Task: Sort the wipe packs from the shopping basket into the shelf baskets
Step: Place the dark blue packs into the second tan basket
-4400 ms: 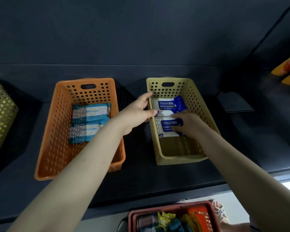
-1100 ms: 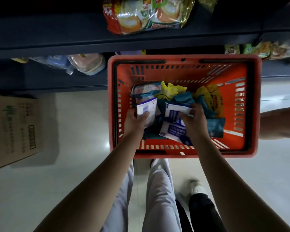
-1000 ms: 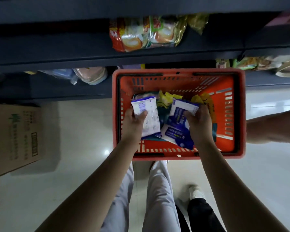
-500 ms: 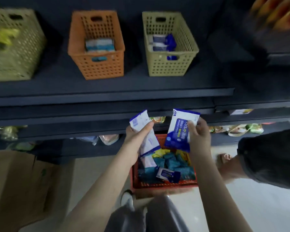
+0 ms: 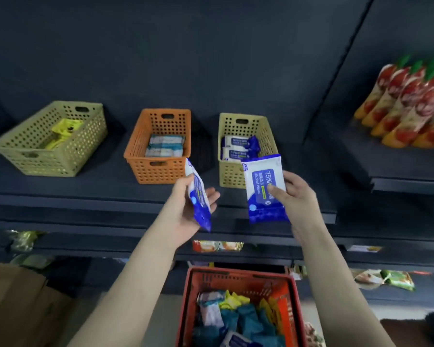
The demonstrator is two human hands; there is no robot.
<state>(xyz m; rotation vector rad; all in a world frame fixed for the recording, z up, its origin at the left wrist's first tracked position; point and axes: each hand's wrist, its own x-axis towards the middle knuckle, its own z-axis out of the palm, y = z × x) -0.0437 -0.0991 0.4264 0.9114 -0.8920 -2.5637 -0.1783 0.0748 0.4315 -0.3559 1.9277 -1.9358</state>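
Wipe packs, two, blue and white, one in each hand, both raised in front of the dark shelf [image 5: 85,186] and well above the red shopping basket [image 5: 236,272]. Left hand [image 5: 188,211]: fingers and thumb curled round a pack [image 5: 198,194] turned edge-on, just beside the front of the orange basket [image 5: 158,171]. Right hand [image 5: 301,196]: thumb pressed across the printed face of the alcohol wipe pack [image 5: 261,186], fingers behind it; this pack overlaps the front wall of the tan basket [image 5: 229,176]. Tan basket contents: matching blue-and-white packs [image 5: 236,146]. Orange basket contents: teal-and-white packs [image 5: 164,146]. Yellow-green basket [image 5: 48,164], far left on the same shelf: yellow packs [image 5: 63,131]. Shopping basket contents: mixed teal, yellow and white packs [image 5: 236,319]. Also present: red-and-yellow pouches [image 5: 411,108] on the right-hand shelf, cardboard box [image 5: 15,309] at lower left.
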